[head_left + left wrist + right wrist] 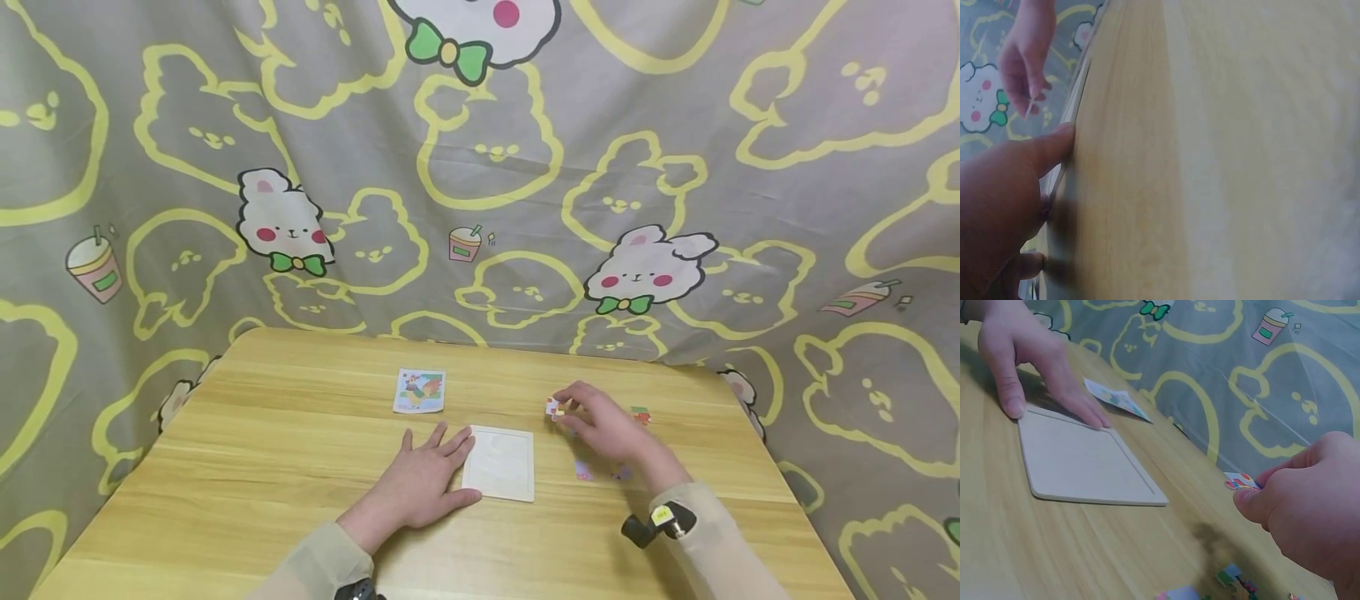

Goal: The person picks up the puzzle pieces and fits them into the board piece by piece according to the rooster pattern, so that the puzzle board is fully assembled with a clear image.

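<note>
A: Head view?
B: Right hand (603,425) pinches a puzzle piece (552,409), 2 o'clock from the white tray (498,467). Left hand (423,482): fingers spread, released, touching the tray's 9 o'clock side. Picture card (420,392) at 10 o'clock.
A: Left wrist?
B: Thumb at tray edge; right hand at 10 o'clock.
A: Right wrist?
B: Fingers grasp puzzle piece; loose pieces (1232,577) toward 6 o'clock.

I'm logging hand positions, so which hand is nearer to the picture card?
Left. The left hand rests at the edge of the white board, fingertips just short of the picture card; the right hand is farther off, to the card's right, pinching a puzzle piece.
</note>
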`<state>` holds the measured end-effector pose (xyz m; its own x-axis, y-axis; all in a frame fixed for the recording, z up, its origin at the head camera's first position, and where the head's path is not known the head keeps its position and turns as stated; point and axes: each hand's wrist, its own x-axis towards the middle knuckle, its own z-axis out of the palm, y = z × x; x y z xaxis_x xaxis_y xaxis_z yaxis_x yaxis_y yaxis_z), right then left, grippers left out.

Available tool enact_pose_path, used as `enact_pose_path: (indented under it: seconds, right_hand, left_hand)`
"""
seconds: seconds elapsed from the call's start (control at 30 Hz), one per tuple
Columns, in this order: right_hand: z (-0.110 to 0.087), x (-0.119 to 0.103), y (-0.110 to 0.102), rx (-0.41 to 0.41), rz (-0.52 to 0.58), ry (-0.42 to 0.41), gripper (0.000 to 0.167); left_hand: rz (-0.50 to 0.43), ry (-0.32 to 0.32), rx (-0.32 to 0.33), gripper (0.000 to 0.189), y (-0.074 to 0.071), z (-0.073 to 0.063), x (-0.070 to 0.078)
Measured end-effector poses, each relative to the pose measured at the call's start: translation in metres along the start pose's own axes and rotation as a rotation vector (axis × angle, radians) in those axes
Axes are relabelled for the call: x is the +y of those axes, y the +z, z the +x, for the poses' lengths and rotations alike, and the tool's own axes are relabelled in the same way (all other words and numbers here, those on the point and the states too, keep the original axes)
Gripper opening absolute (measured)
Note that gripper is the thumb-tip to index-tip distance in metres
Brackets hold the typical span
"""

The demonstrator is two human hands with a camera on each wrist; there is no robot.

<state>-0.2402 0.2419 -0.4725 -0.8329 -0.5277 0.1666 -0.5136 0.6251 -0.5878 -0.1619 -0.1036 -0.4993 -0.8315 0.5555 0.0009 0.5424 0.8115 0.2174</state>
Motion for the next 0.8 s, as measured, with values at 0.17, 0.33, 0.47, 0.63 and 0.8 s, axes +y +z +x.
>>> enact_pose_path:
  seconds: [0.17,0.33,0.47,0.63,0.8]
  right_hand:
    - [0.000,-0.008,0.003,-0.007,0.004,-0.007,0.031]
    - [0.000,-0.013,0.008,-0.020,-0.001,-0.006,0.031]
    - [0.000,-0.017,0.013,-0.024,-0.010,0.004,0.032]
    - [0.001,-0.024,0.019,-0.023,-0.011,0.000,0.034]
    - [0.005,-0.028,0.024,-0.023,-0.003,-0.029,0.034]
  left_hand:
    - [0.004,0.000,0.001,0.085,0.002,0.001,-0.001]
    - [0.005,-0.002,-0.001,0.085,0.003,0.001,0.000]
    - [0.010,-0.001,-0.002,0.085,0.003,0.001,0.000]
    - [0.021,-0.001,-0.003,0.086,0.003,0.000,0.000]
    - [0.027,-0.006,-0.005,0.086,0.002,0.001,0.000]
